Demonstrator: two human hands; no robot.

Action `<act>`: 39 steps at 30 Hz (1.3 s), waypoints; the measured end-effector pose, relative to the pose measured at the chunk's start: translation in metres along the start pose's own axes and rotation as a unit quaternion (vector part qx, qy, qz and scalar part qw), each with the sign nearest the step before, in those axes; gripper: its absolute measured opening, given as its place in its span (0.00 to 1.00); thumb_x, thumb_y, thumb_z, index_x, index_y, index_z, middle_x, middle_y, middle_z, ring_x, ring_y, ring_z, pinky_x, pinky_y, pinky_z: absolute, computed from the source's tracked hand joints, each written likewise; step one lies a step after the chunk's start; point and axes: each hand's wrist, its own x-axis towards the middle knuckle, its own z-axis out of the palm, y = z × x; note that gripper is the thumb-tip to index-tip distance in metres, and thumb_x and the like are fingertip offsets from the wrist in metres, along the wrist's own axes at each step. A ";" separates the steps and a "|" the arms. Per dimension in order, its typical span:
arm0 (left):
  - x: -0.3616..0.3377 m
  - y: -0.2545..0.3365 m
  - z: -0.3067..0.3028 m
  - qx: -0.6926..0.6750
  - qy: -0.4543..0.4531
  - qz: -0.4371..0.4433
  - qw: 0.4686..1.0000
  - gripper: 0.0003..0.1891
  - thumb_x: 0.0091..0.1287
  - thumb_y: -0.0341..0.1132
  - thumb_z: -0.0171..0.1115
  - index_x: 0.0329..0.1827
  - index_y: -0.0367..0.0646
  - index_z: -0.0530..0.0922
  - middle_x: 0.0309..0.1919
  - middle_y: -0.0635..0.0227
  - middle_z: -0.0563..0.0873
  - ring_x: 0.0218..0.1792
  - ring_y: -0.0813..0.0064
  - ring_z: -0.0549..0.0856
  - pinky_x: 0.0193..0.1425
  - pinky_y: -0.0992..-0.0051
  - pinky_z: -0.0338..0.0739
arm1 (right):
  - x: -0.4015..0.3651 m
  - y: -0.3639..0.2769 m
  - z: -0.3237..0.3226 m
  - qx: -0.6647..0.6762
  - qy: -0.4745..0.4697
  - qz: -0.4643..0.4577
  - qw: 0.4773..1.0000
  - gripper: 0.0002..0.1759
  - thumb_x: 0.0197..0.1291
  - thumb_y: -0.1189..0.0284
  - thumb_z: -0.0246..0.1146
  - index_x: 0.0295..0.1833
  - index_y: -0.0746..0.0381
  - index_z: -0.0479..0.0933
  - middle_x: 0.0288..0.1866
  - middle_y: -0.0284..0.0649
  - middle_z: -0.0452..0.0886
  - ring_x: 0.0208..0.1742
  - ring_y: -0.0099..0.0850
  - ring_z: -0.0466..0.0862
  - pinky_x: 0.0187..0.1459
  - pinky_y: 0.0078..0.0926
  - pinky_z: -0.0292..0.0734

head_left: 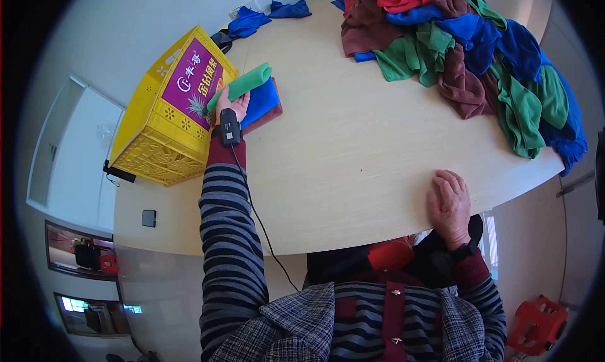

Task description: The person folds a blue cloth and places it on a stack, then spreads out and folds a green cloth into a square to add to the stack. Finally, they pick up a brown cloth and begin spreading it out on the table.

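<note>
My left hand (231,103) is closed on a folded green cloth (251,79), palm turned up, beside the yellow crate. Under and beside that cloth lies a folded blue cloth (263,103) on top of a brown one (272,115), both flat on the table. My right hand (450,205) rests on the tabletop near its front edge, fingers stretched out and slightly bent, holding nothing. A large heap of crumpled cloths (469,37) in red, blue, green and brown spreads over the far right of the table.
The yellow plastic crate (165,152) with a purple label stands tilted in view on the left of the pale table (340,147). Two blue cloths (248,23) lie at the back edge. A small dark flat object (149,218) sits at the left. A cable (259,220) trails from my left wrist.
</note>
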 end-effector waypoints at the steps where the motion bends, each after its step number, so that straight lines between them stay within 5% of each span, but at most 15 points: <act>1: 0.002 0.007 0.007 0.004 -0.003 0.001 1.000 0.21 0.77 0.45 0.63 0.64 0.40 0.75 0.60 0.58 0.83 0.62 0.60 0.83 0.67 0.58 0.83 | 0.000 -0.001 0.000 -0.003 0.002 0.000 1.000 0.17 0.57 0.78 0.67 0.53 0.67 0.80 0.59 0.48 0.83 0.65 0.49 0.80 0.68 0.44 0.75; 8: 0.030 0.052 0.053 0.058 -0.037 0.074 0.995 0.22 0.77 0.45 0.63 0.63 0.38 0.75 0.60 0.57 0.83 0.62 0.60 0.83 0.65 0.59 0.84 | 0.000 -0.002 -0.002 -0.002 0.024 0.008 1.000 0.15 0.56 0.79 0.67 0.51 0.67 0.81 0.57 0.49 0.84 0.63 0.50 0.81 0.66 0.44 0.76; 13: 0.025 0.034 0.018 0.039 -0.057 0.083 0.994 0.22 0.77 0.45 0.63 0.64 0.38 0.74 0.62 0.56 0.82 0.62 0.59 0.83 0.64 0.58 0.85 | 0.001 -0.005 -0.001 -0.006 0.023 0.010 1.000 0.15 0.56 0.79 0.67 0.50 0.67 0.81 0.56 0.49 0.84 0.63 0.50 0.81 0.66 0.44 0.77; 15: 0.014 0.011 0.000 0.033 -0.022 -0.010 0.999 0.23 0.77 0.45 0.63 0.66 0.38 0.73 0.63 0.55 0.80 0.63 0.58 0.82 0.66 0.56 0.84 | 0.000 -0.005 0.000 -0.006 0.026 0.013 1.000 0.14 0.56 0.80 0.66 0.49 0.67 0.81 0.56 0.50 0.84 0.62 0.51 0.81 0.65 0.45 0.77; 24: -0.010 -0.017 -0.016 -0.032 0.025 -0.072 0.997 0.26 0.77 0.43 0.63 0.69 0.34 0.71 0.64 0.50 0.80 0.66 0.52 0.80 0.70 0.52 0.82 | -0.001 -0.002 0.004 0.006 0.037 -0.001 0.999 0.14 0.56 0.79 0.67 0.49 0.67 0.80 0.55 0.48 0.84 0.62 0.49 0.81 0.65 0.44 0.77; 25: -0.012 -0.020 -0.018 -0.057 0.022 -0.101 0.993 0.27 0.77 0.43 0.63 0.69 0.33 0.70 0.65 0.49 0.80 0.67 0.51 0.80 0.70 0.51 0.81 | -0.002 0.000 0.000 0.008 0.052 -0.008 0.999 0.12 0.56 0.80 0.66 0.47 0.67 0.80 0.54 0.49 0.84 0.60 0.49 0.82 0.63 0.44 0.78; 26: -0.002 -0.022 -0.038 -0.055 -0.094 -0.122 0.986 0.28 0.77 0.43 0.63 0.70 0.30 0.69 0.65 0.46 0.79 0.68 0.49 0.79 0.71 0.50 0.81 | -0.004 0.002 -0.001 0.017 0.056 -0.017 0.998 0.13 0.56 0.79 0.67 0.47 0.67 0.80 0.53 0.49 0.84 0.59 0.49 0.82 0.63 0.44 0.78; 28: 0.008 -0.024 -0.044 -0.043 -0.021 -0.194 0.980 0.26 0.78 0.43 0.61 0.66 0.27 0.71 0.63 0.45 0.81 0.68 0.49 0.79 0.73 0.54 0.80 | -0.007 0.008 -0.003 0.022 0.059 -0.013 0.998 0.13 0.55 0.78 0.68 0.48 0.66 0.80 0.54 0.48 0.83 0.59 0.48 0.82 0.62 0.43 0.78; 29: -0.007 -0.032 -0.039 0.007 0.011 -0.166 0.986 0.24 0.78 0.43 0.62 0.63 0.29 0.72 0.61 0.47 0.81 0.67 0.51 0.80 0.71 0.58 0.81 | -0.009 0.009 -0.005 0.022 0.052 -0.012 0.998 0.13 0.55 0.77 0.67 0.48 0.66 0.80 0.55 0.47 0.83 0.59 0.48 0.82 0.62 0.43 0.78; 35: -0.134 -0.085 -0.014 0.242 -0.220 -0.216 0.920 0.17 0.81 0.46 0.57 0.56 0.40 0.79 0.48 0.61 0.89 0.48 0.68 0.90 0.53 0.70 0.88 | -0.008 0.042 -0.015 0.048 0.051 -0.042 0.997 0.09 0.60 0.74 0.67 0.45 0.63 0.82 0.51 0.43 0.85 0.55 0.43 0.84 0.56 0.41 0.80; 37: -0.191 -0.104 -0.011 0.285 -0.273 -0.241 0.887 0.16 0.83 0.46 0.53 0.54 0.41 0.79 0.46 0.60 0.89 0.45 0.68 0.90 0.49 0.71 0.88 | -0.001 0.070 -0.032 0.093 0.070 0.113 0.987 0.04 0.60 0.72 0.67 0.40 0.58 0.83 0.43 0.41 0.86 0.44 0.44 0.86 0.46 0.41 0.82; 39: -0.245 -0.115 -0.008 0.360 -0.288 -0.222 0.859 0.16 0.83 0.44 0.52 0.52 0.40 0.78 0.44 0.59 0.89 0.43 0.68 0.91 0.46 0.70 0.88 | 0.016 0.111 -0.060 0.047 0.222 0.114 0.967 0.03 0.58 0.73 0.68 0.39 0.57 0.83 0.37 0.43 0.84 0.34 0.46 0.85 0.36 0.42 0.81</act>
